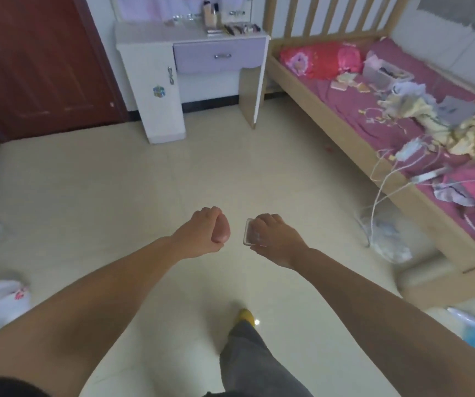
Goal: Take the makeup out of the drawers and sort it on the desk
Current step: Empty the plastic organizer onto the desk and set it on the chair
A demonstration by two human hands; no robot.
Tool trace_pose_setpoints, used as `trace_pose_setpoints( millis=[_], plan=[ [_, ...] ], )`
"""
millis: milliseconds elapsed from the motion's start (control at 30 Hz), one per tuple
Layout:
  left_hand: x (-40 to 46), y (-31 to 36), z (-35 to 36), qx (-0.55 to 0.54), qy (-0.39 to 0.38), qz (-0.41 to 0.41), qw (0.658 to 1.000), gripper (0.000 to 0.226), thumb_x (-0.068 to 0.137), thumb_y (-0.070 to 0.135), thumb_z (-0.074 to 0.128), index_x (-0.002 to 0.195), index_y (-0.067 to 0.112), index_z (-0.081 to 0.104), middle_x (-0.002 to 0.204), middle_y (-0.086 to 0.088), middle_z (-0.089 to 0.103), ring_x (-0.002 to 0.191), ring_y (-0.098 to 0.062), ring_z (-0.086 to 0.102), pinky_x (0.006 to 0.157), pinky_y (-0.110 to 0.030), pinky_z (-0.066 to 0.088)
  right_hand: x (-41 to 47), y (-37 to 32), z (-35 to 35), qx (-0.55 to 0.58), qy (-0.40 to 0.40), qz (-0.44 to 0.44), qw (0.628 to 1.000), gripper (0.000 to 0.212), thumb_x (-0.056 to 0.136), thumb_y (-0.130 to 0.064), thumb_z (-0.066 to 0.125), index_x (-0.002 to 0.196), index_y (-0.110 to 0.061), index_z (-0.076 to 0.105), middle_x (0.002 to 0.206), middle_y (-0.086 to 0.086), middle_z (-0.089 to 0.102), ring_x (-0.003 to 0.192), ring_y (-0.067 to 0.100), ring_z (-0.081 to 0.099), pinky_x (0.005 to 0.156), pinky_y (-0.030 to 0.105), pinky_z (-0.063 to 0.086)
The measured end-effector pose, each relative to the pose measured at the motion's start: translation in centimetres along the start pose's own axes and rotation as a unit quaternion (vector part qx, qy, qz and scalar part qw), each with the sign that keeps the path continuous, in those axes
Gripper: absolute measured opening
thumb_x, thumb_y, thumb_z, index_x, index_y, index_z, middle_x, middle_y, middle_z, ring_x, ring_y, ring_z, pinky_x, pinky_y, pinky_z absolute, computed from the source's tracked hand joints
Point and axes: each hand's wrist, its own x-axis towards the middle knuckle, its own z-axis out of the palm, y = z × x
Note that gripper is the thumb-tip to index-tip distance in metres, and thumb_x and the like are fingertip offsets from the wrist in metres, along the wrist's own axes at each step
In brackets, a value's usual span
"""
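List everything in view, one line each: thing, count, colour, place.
dressing table: one, white, far wall
drawer: one, lilac, shut, under the tabletop
makeup: several pieces, mixed colours, on the tabletop
door: one, dark red, far left
bed: one, pale wood, purple sheet, right side
clothes and cables: a heap, mixed, on the bed
plastic bag: one, white, floor at left
compact case: one, pale rimmed, in the right hand
left hand: fingers curled round a pinkish rounded item
right hand: gripping the case
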Motion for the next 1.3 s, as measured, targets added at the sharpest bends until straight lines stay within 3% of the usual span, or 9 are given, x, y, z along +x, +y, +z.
trace_pose_setpoints(
  millis=[200,467,833,1100,1300],
  plan=[
    [10.2,-4.8,-5.4,-0.048,0.050,-0.076,0.995,0.058,0.075,0.028,0.069,0.123,0.014,0.041,0.120,-0.006,0.048,0.110,-0.023,0.046,0.089,-0.035,0.044,15.9,2.6,-4.5,0.016,-0.011,-0.093,0.996,0.048,0.089,-0.035,0.058,0.129,-0.014,0.042,0.135,0.003,0.041,0.124,0.026,0.035,0.087,0.039,0.049],
    [23.7,-14.2,-11.3,-0.058,0.071,-0.131,0.987,0.055,0.075,0.027,0.070,0.120,0.016,0.041,0.118,-0.004,0.046,0.107,-0.021,0.045,0.088,-0.033,0.043,36.4,4.6,-6.9,0.042,-0.008,-0.153,0.987,0.042,0.086,-0.034,0.061,0.121,-0.015,0.047,0.128,0.002,0.047,0.118,0.024,0.040,0.087,0.036,0.047],
    [49.5,-28.6,-24.9,-0.062,0.065,-0.087,0.992,0.048,0.076,0.026,0.068,0.115,0.015,0.043,0.118,-0.003,0.046,0.108,-0.021,0.045,0.091,-0.035,0.044,66.4,8.6,-14.0,0.068,0.048,-0.109,0.991,0.038,0.085,-0.033,0.063,0.116,-0.017,0.049,0.124,-0.001,0.049,0.114,0.021,0.042,0.081,0.031,0.046],
    [67.6,-37.1,-29.8,-0.038,0.055,-0.084,0.994,0.053,0.077,0.030,0.067,0.120,0.016,0.040,0.119,-0.003,0.044,0.108,-0.021,0.043,0.091,-0.039,0.044,85.7,14.9,-16.6,0.059,0.046,-0.112,0.991,0.035,0.085,-0.037,0.062,0.114,-0.019,0.050,0.124,-0.001,0.049,0.112,0.021,0.042,0.085,0.033,0.047],
    [81.8,-42.3,-33.6,-0.060,0.064,-0.102,0.991,0.053,0.077,0.031,0.070,0.117,0.015,0.039,0.118,-0.005,0.044,0.101,-0.019,0.043,0.087,-0.032,0.043,101.7,20.5,-19.4,0.057,0.017,-0.127,0.990,0.038,0.084,-0.036,0.063,0.115,-0.019,0.049,0.123,-0.001,0.049,0.114,0.021,0.041,0.086,0.033,0.046]
  ],
)
